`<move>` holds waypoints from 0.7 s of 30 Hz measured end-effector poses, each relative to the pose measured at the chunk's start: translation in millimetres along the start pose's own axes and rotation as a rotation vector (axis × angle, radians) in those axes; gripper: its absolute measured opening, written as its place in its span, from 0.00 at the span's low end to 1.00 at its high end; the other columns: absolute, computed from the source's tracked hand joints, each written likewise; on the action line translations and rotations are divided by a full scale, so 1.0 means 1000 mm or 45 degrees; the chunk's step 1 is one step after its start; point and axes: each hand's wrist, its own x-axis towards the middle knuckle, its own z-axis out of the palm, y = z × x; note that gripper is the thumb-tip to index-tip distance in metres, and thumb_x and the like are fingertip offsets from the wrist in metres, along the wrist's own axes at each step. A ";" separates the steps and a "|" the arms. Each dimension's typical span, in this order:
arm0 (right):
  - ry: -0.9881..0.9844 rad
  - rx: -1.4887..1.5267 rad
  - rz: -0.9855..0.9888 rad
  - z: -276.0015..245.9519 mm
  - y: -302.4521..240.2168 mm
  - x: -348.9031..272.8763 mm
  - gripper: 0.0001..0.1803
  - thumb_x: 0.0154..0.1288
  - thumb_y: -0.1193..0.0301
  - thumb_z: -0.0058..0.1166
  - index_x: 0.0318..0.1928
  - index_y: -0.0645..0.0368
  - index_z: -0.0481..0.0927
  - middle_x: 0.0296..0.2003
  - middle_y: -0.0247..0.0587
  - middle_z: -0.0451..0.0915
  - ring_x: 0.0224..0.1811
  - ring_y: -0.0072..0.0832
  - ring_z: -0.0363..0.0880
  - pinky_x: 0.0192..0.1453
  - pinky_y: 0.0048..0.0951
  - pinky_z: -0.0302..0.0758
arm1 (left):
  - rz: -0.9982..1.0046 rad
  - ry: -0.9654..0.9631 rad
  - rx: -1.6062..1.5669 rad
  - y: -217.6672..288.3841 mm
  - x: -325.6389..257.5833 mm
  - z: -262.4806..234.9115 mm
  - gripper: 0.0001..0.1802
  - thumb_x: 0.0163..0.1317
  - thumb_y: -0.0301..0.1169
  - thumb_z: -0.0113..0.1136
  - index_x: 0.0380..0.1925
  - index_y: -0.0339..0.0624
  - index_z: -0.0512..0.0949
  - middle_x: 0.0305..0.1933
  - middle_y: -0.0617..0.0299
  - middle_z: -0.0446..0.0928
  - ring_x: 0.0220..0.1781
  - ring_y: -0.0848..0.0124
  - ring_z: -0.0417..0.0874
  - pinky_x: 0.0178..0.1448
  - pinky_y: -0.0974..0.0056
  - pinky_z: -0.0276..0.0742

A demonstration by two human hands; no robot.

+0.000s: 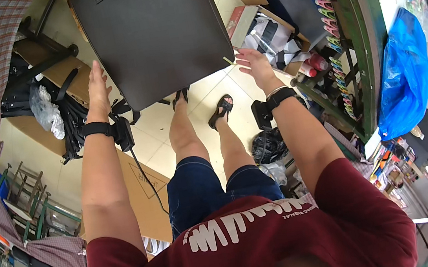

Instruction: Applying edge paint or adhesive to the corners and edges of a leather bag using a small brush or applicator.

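Note:
A dark, smooth rectangular tabletop (155, 29) stretches in front of me, its near edge above my feet. Beside its left edge, my left hand (98, 92) is raised with fingers extended and nothing in it. On the other side, my right hand (258, 67) is held by the near right corner, fingers spread and empty. Whether either hand touches the edge I cannot tell. Each wrist wears a black strap with a small black box, one on the left (122, 132) and one on the right (262, 114).
An open carton (288, 34) of packed items stands right of the tabletop. Beyond it, colourful clips (326, 16) line a green metal frame (357, 5), near a blue plastic bag (401, 77). Black straps (71, 121) hang at left. A cardboard sheet (143, 186) lies below my left arm.

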 end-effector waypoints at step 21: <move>-0.493 0.537 0.094 -0.026 -0.023 -0.109 0.29 0.63 0.47 0.45 0.53 0.56 0.73 0.50 0.38 0.75 0.54 0.26 0.70 0.59 0.28 0.65 | 0.339 -0.519 -0.331 0.068 -0.161 -0.021 0.29 0.63 0.36 0.51 0.62 0.42 0.55 0.58 0.55 0.65 0.57 0.63 0.70 0.58 0.59 0.70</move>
